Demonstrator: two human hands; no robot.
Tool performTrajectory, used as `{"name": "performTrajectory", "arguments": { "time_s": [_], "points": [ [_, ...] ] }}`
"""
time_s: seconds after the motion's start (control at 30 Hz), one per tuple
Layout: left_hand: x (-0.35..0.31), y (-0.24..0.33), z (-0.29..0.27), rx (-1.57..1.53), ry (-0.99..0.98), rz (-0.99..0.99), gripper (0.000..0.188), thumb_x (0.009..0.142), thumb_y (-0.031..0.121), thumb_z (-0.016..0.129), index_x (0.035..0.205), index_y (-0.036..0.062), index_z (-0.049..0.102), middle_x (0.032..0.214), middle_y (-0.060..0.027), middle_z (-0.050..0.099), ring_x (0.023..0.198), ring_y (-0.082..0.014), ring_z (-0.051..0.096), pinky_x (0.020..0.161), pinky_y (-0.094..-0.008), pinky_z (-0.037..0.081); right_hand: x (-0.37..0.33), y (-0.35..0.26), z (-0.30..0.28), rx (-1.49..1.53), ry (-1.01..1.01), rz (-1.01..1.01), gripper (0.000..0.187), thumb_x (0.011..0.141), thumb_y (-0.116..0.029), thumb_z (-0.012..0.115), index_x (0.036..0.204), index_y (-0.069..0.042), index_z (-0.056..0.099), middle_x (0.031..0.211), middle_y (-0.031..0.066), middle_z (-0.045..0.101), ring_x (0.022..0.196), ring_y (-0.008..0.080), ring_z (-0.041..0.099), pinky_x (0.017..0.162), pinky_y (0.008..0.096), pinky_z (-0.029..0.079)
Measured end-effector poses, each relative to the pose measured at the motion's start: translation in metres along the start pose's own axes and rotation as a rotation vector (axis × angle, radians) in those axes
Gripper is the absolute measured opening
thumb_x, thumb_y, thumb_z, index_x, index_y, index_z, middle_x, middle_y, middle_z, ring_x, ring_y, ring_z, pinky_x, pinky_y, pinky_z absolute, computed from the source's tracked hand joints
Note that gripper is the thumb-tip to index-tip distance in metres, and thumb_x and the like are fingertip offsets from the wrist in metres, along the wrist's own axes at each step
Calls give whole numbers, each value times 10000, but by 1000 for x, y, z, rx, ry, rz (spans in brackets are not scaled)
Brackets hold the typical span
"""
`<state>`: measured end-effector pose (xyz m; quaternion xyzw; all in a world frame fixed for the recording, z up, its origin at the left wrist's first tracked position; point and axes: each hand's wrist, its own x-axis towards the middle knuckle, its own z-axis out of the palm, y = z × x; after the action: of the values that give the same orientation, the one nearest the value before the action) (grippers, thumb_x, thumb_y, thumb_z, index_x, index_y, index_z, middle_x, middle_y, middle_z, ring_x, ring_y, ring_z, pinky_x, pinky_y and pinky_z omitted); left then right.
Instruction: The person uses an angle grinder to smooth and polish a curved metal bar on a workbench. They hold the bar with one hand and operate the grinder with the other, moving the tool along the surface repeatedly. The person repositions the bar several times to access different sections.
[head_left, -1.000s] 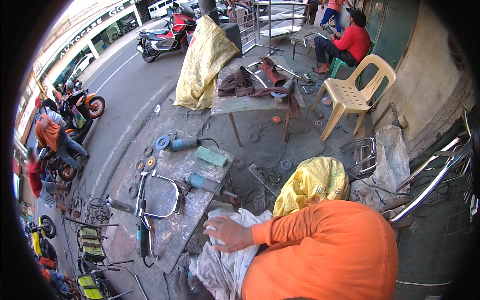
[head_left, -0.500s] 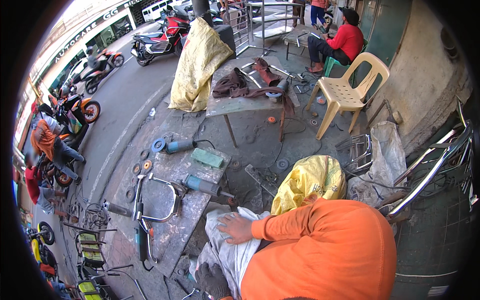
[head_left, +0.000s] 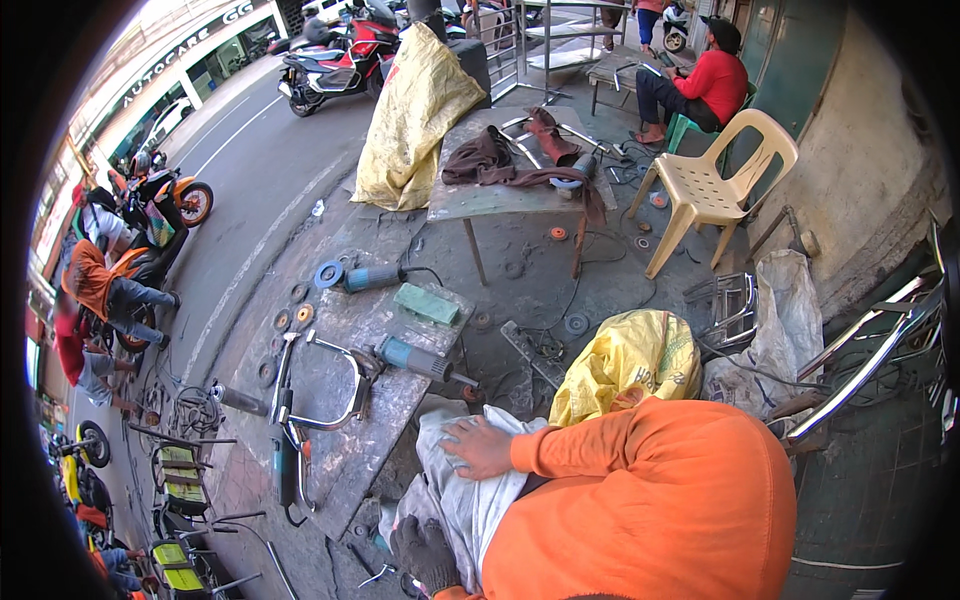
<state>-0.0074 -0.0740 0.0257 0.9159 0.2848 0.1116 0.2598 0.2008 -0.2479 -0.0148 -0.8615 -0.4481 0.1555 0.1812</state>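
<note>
My bare right hand lies flat on the grey cloth over my lap, fingers spread and holding nothing. Lower down, my left hand wears a dark grey glove and rests on the same cloth, fingers loosely extended. Beside my knees stands a low, worn work table. It carries a bent chrome tube frame, a teal angle grinder with a blue disc, a teal power tool with a protruding shaft, another such tool, and a green block.
Yellow sacks sit ahead of my right arm. Chrome tubes lean at the right. Beyond are a beige plastic chair, a second table with cloths, and a seated person in red. Motorcycles and people line the street at left.
The view has shifted slightly, so the surroundings sit a little further right. Both hands stay on the cloth. A motorcycle rider has left the street at left; another shows behind the red motorcycle.
</note>
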Motion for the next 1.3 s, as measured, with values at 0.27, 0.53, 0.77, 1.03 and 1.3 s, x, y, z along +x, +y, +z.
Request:
{"name": "performTrajectory", "arguments": {
  "time_s": [0.27, 0.53, 0.77, 1.03, 1.3],
  "points": [
    [3, -14, 7, 39, 69, 69, 359, 813, 219, 719, 1065, -35, 694, 1072, -246, 689, 1086, -437, 609, 952, -512, 480, 1, -1, -7, 27, -29, 10, 670, 899, -420, 635, 1445, -60, 488, 1489, 237, 433, 1373, 414, 430, 1077, 626, 346],
    [2, -8, 1, 30, 82, 70, 348, 815, 208, 726, 1077, -18, 690, 1106, -244, 669, 1061, -429, 609, 935, -497, 484, 1, -1, -6, 3, 8, -4, 677, 920, -461, 638, 1450, -63, 498, 1514, 227, 426, 1376, 412, 433, 1060, 606, 369],
    [6, -14, 3, 13, 119, 129, 354, 793, 212, 762, 1077, 9, 701, 1085, -182, 702, 1061, -392, 623, 940, -478, 485, 66, 62, -18, 198, 451, 130, 366, 867, -377, 734, 1035, -60, 663, 1113, 162, 624, 1052, 399, 575, 883, 523, 475],
    [4, -18, 4, 18, 153, 125, 351, 785, 214, 773, 1065, 17, 697, 1047, -168, 704, 1048, -386, 631, 932, -478, 485, 166, 119, -14, 172, 307, 239, 690, 826, -408, 757, 1332, -8, 511, 1290, 266, 569, 1221, 467, 553, 1023, 544, 470],
    [10, -15, 2, -9, -18, -100, 426, 829, 269, 710, 1131, -31, 707, 1196, -240, 677, 1173, -419, 595, 1040, -485, 454, 212, 135, -3, 28, 48, 423, 976, 791, -386, 795, 1552, -14, 308, 1350, 333, 578, 1198, 520, 602, 995, 563, 504]
  ]
}}
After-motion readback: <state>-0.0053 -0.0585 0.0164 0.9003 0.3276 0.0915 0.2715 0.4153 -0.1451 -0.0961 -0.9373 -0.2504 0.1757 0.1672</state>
